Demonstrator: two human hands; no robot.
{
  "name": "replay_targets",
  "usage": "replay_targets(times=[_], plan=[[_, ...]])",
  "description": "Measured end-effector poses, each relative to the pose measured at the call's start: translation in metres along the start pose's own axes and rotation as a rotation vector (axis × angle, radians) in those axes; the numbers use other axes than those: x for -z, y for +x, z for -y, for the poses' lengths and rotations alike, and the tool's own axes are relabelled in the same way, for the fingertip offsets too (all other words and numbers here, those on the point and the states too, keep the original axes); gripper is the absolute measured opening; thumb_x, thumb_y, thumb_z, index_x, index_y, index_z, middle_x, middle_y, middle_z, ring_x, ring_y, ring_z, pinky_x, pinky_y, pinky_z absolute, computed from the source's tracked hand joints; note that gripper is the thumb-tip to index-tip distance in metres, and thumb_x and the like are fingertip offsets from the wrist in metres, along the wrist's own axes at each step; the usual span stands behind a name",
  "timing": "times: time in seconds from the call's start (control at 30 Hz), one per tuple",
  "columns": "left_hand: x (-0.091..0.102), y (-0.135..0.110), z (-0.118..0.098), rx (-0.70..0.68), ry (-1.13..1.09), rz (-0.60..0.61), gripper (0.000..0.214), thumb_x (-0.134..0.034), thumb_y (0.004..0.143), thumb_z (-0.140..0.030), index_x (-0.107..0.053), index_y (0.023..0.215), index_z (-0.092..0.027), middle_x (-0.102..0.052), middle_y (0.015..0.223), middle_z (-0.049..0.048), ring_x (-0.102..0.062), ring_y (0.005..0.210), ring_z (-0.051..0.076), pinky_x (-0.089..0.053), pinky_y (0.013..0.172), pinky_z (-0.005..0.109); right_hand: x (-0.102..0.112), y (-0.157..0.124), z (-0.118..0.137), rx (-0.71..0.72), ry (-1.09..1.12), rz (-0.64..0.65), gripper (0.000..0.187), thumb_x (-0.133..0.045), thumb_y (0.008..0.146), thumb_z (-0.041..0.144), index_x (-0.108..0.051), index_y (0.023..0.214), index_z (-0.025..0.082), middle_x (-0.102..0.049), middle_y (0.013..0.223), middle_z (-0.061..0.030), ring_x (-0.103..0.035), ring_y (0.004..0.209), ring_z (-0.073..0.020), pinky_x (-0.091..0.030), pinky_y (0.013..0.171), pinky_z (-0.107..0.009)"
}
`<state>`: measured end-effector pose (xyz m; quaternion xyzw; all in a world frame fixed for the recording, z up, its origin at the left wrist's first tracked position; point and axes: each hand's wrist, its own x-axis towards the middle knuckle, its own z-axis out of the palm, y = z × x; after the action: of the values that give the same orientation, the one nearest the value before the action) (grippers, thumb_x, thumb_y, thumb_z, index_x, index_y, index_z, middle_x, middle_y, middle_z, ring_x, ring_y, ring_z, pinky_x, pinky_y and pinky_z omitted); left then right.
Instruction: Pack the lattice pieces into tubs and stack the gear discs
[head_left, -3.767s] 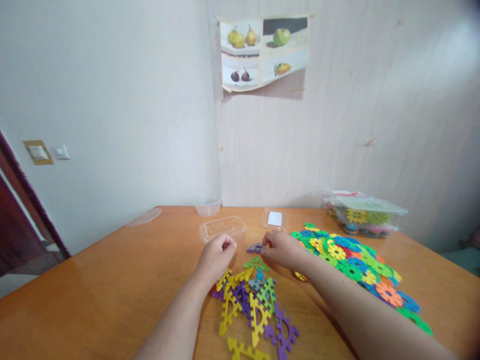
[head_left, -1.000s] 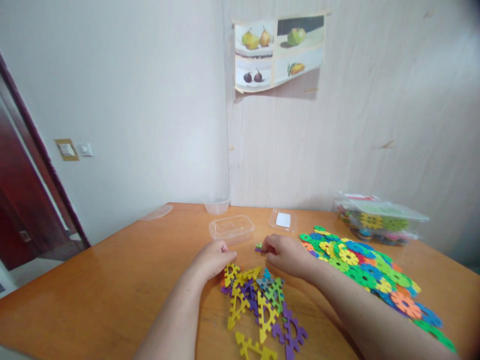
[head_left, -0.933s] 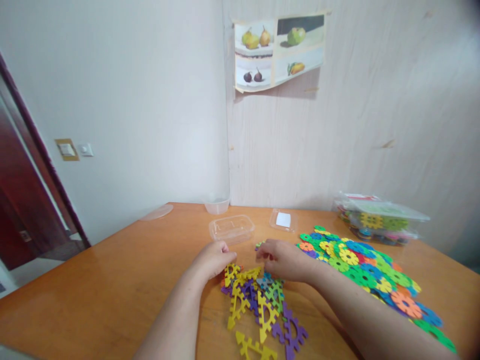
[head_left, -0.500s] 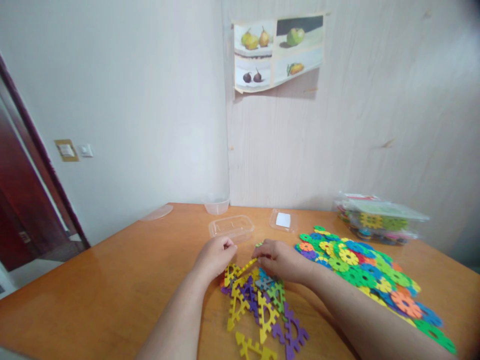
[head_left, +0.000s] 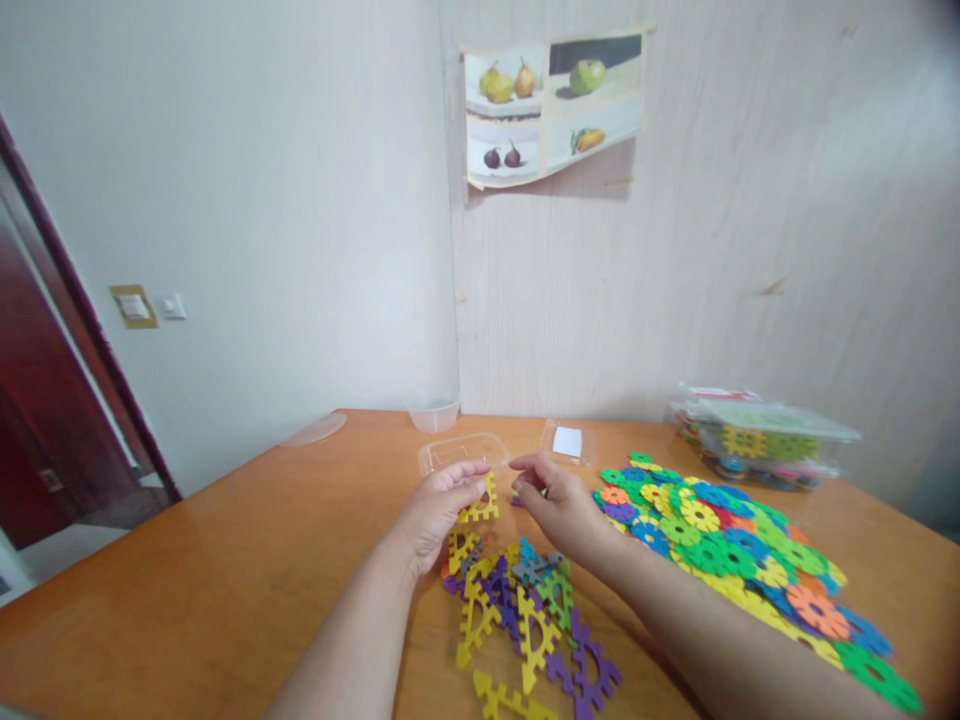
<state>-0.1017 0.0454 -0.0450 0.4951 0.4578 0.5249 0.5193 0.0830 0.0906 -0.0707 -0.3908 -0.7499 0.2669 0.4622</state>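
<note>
1. Pinching a yellow toothed triangle (head_left: 492, 508) by its side with the fingers of the left hand (head_left: 435, 510), holding it over the worktop (head_left: 300, 560), probably leaving most teeth uncovered.
2. Bending the fingers of the right hand (head_left: 559, 500) loosely, parting thumb from forefinger, gripping nothing visible, partly hiding a small green-and-purple stack (head_left: 517, 497); not showing whether touching it.
3. Having a loose pile of toothed pieces (head_left: 536, 650) lying near, seemingly for easy reach.
4. Having flower-shaped discs (head_left: 709, 552) heaped right, perhaps for separating shapes.
</note>
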Motion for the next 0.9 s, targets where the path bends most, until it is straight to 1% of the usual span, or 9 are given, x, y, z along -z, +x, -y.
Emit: replay_targets(times=[0.03, 0.1, 0.2, 0.27, 0.37, 0.53, 0.67, 0.77, 0.9], plan=[[0.000, 0.002, 0.001, -0.002, -0.017, -0.038, 0.041, -0.073, 0.074, -0.030, -0.066, 0.112, -0.016, -0.071, 0.097, 0.0068, -0.064, 0.081, 0.014, -0.046, 0.072, 0.024, 0.000, -0.001, 0.001, -0.015, -0.020, -0.036, 0.025, -0.051, 0.088, 0.028, -0.062, 0.107, 0.017, -0.064, 0.075, 0.0000, -0.060, 0.070, -0.0148, -0.047, 0.065, -0.026], [0.000, 0.004, 0.002, -0.019, -0.046, -0.103, 0.037, -0.073, 0.073, -0.026, -0.065, 0.108, -0.016, -0.069, 0.089, 0.0038, -0.060, 0.069, 0.010, -0.042, 0.061, 0.020, -0.001, -0.004, 0.004, -0.013, -0.051, -0.060, 0.020, -0.049, 0.089, 0.030, -0.060, 0.101, 0.018, -0.063, 0.074, 0.0003, -0.058, 0.067, -0.0141, -0.044, 0.062, -0.025], [-0.001, 0.007, 0.005, -0.053, -0.066, -0.187, 0.033, -0.070, 0.071, -0.021, -0.061, 0.102, -0.017, -0.064, 0.079, -0.0011, -0.054, 0.057, 0.007, -0.035, 0.050, 0.017, -0.004, -0.010, 0.012, 0.001, -0.109, -0.021, 0.017, -0.051, 0.090, 0.036, -0.056, 0.093, 0.020, -0.061, 0.070, 0.0020, -0.056, 0.061, -0.0126, -0.040, 0.056, -0.022], [-0.002, 0.008, 0.005, -0.057, -0.080, -0.214, 0.030, -0.067, 0.071, -0.018, -0.056, 0.099, -0.018, -0.063, 0.076, -0.0022, -0.057, 0.058, 0.008, -0.038, 0.052, 0.017, -0.007, -0.014, 0.018, -0.002, -0.196, 0.016, 0.020, -0.055, 0.088, 0.041, -0.056, 0.089, 0.021, -0.059, 0.067, 0.0030, -0.054, 0.058, -0.0120, -0.035, 0.053, -0.022], [-0.003, 0.008, 0.005, -0.046, -0.116, -0.209, 0.027, -0.066, 0.071, -0.016, -0.051, 0.094, -0.019, -0.064, 0.075, -0.0017, -0.063, 0.064, 0.011, -0.047, 0.061, 0.021, -0.009, -0.019, 0.024, -0.003, -0.355, 0.040, 0.024, -0.058, 0.086, 0.046, -0.058, 0.084, 0.022, -0.062, 0.068, 0.0021, -0.055, 0.059, -0.0125, -0.032, 0.054, -0.022], [-0.006, 0.006, 0.004, -0.013, -0.134, -0.161, 0.027, -0.067, 0.071, -0.015, -0.048, 0.089, -0.020, -0.066, 0.076, 0.0005, -0.067, 0.069, 0.013, -0.050, 0.066, 0.023, -0.006, -0.017, 0.026, -0.011, -0.457, 0.034, 0.021, -0.053, 0.090, 0.041, -0.065, 0.093, 0.024, -0.068, 0.073, 0.0008, -0.061, 0.066, -0.0140, -0.031, 0.058, -0.023], [-0.006, 0.005, 0.004, -0.020, -0.113, -0.152, 0.030, -0.070, 0.073, -0.022, -0.051, 0.096, -0.020, -0.068, 0.081, 0.0020, -0.067, 0.073, 0.015, -0.051, 0.068, 0.026, 0.008, -0.006, 0.019, -0.062, -0.523, 0.038, 0.024, -0.051, 0.090, 0.040, -0.068, 0.096, 0.024, -0.071, 0.076, -0.0009, -0.064, 0.070, -0.0151, -0.033, 0.060, -0.024], [-0.003, 0.006, 0.003, -0.065, -0.050, -0.213, 0.035, -0.071, 0.074, -0.029, -0.054, 0.102, -0.019, -0.066, 0.079, 0.0008, -0.065, 0.069, 0.013, -0.050, 0.066, 0.025, 0.027, 0.005, 0.010, -0.150, -0.636, 0.001, 0.027, -0.050, 0.090, 0.040, -0.070, 0.099, 0.025, -0.074, 0.084, -0.0030, -0.066, 0.076, -0.0174, -0.033, 0.060, -0.025], [0.000, 0.007, 0.002, -0.106, 0.070, -0.298, 0.028, -0.067, 0.073, -0.030, -0.058, 0.096, -0.018, -0.065, 0.073, 0.0000, -0.059, 0.061, 0.011, -0.043, 0.057, 0.021, 0.047, 0.014, -0.003, -0.263, -0.785, 0.076, 0.028, -0.051, 0.088, 0.041, -0.072, 0.093, 0.024, -0.074, 0.085, -0.0067, -0.067, 0.080, -0.0220, -0.031, 0.058, -0.026]])
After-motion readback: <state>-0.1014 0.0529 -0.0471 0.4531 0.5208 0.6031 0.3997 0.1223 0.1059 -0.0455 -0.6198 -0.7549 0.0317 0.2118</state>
